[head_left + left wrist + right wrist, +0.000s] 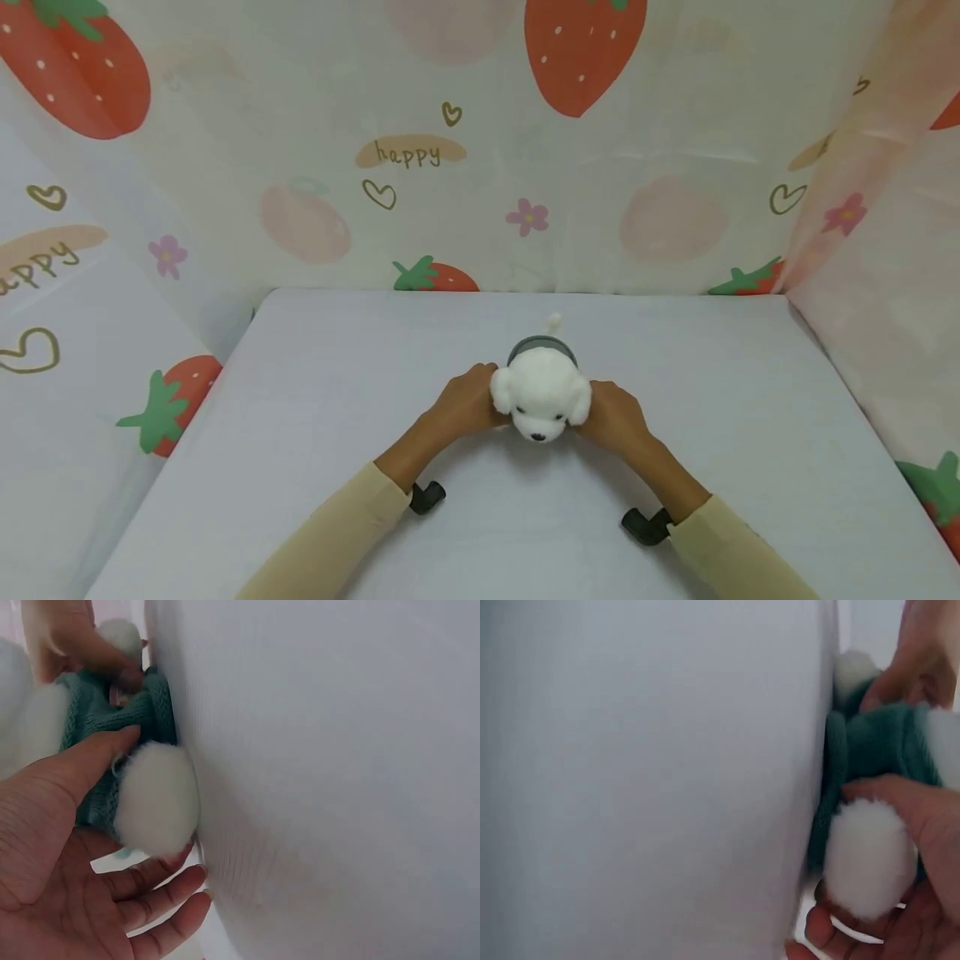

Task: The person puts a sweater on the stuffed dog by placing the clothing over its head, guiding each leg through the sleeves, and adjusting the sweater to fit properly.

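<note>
A white plush dog with floppy ears and a black nose stands at the middle of the table, its head facing me. It wears a green knitted sweater, which looks grey-green behind the head in the head view. My left hand grips the dog's body from the left, thumb on the sweater above a fluffy white paw. From the right, my right hand holds the other side, its thumb against the knit and fingers curled under a paw. The dog's head hides most of its body in the head view.
A white cloth covers the table. Behind it and at both sides hangs a curtain printed with strawberries, hearts and flowers. Black wrist mounts stick out below beige sleeves.
</note>
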A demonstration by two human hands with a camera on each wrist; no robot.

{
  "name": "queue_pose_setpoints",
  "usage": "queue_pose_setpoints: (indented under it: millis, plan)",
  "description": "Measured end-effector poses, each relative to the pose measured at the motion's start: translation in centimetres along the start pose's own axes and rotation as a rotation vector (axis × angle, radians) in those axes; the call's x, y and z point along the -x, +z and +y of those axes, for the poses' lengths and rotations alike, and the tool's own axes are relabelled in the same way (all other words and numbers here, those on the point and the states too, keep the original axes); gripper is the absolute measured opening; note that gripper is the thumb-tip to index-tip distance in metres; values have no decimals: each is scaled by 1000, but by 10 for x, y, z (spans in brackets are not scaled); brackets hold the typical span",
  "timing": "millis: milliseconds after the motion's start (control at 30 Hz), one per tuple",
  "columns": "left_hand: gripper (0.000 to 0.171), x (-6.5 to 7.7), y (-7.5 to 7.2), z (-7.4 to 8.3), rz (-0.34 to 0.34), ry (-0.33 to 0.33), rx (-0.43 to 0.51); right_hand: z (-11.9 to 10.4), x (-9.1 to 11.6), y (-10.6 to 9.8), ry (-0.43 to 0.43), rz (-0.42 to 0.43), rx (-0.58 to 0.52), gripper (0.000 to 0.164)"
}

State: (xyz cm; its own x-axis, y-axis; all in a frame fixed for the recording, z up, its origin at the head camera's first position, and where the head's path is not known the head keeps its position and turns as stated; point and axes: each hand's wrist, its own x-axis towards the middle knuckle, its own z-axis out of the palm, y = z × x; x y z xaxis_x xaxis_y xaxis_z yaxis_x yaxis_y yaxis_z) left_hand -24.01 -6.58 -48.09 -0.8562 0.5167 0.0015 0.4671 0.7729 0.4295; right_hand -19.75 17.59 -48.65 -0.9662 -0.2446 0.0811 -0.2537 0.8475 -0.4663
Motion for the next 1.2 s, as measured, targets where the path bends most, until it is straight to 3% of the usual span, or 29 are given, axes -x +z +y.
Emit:
queue_pose_setpoints:
  millis: [267,433,533,633,700,800,900,1000,1100,1200]
  plan:
    - [31,1,-3,2,-29,-14,47,-9,4,-5,16,32,112,32]
    - [65,18,-6,-1,-89,-7,72,-21,27,-9,74,24,17,27]
    - [88,22,-7,-4,-58,63,158,-25,40,-9,112,24,-57,28]
    - [100,15,-7,-6,-5,177,273,-29,43,-7,126,-42,-249,28]
    - [100,7,-6,-8,15,253,361,-32,41,-5,162,-125,-454,28]
    - [91,-3,-3,-11,45,312,432,-36,36,4,267,-240,-788,30]
    - [83,-7,0,-12,72,313,443,-37,32,13,394,-277,-1042,36]
    - [81,-8,0,-9,88,302,442,-37,30,19,455,-260,-1223,35]
    - [80,-10,-1,-6,110,299,421,-36,27,22,466,-272,-1362,25]
    - [77,-11,-3,-3,146,273,395,-33,24,24,418,-307,-1438,16]
